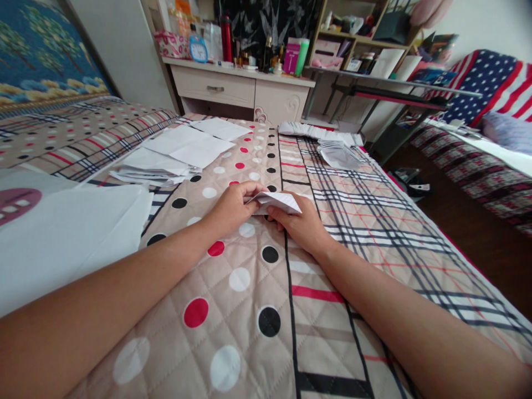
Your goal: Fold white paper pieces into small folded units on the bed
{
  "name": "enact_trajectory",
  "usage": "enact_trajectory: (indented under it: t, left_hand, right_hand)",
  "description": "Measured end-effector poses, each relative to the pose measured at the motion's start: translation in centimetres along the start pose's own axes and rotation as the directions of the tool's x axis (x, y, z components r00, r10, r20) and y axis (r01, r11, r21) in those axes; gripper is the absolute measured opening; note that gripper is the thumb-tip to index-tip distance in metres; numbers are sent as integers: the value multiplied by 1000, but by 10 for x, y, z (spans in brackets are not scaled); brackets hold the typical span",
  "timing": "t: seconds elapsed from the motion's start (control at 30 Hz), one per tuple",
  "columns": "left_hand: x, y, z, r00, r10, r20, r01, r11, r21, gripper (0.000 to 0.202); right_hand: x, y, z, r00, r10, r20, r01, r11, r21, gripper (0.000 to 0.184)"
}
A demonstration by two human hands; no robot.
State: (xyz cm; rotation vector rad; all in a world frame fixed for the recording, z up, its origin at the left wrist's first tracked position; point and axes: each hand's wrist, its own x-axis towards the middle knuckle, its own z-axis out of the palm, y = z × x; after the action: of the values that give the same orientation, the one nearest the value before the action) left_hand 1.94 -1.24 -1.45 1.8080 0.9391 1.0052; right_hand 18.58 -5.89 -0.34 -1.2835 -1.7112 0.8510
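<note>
A small piece of folded white paper (277,201) is held between my two hands, just above the bedspread (233,321). My left hand (236,206) pinches its left end, with the fingertips at the upper edge. At the right end, my right hand (301,219) grips the paper with the thumb on the near face and the other fingers partly hidden behind it. Stacked and spread white sheets (166,152) lie on the bed beyond my left hand. Farther off on the right sits a clear packet (339,154) next to a row of folded white paper (318,133).
A large white bag or sheet with a pink oval (78,233) lies at the left. Beyond the bed stands a white dresser (211,88) bearing a blue clock (198,49) and a red flask (226,39). To the right are a metal-framed table (390,83) and a sofa (477,166).
</note>
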Motion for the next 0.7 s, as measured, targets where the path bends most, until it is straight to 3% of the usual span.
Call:
enact_trajectory:
  t: [0.7]
  left_hand:
    - [0, -2, 0, 1000, 14, 9, -14, 999, 31, 29]
  right_hand:
    - [0, 1, 0, 1000, -5, 2, 5, 1000, 6, 12]
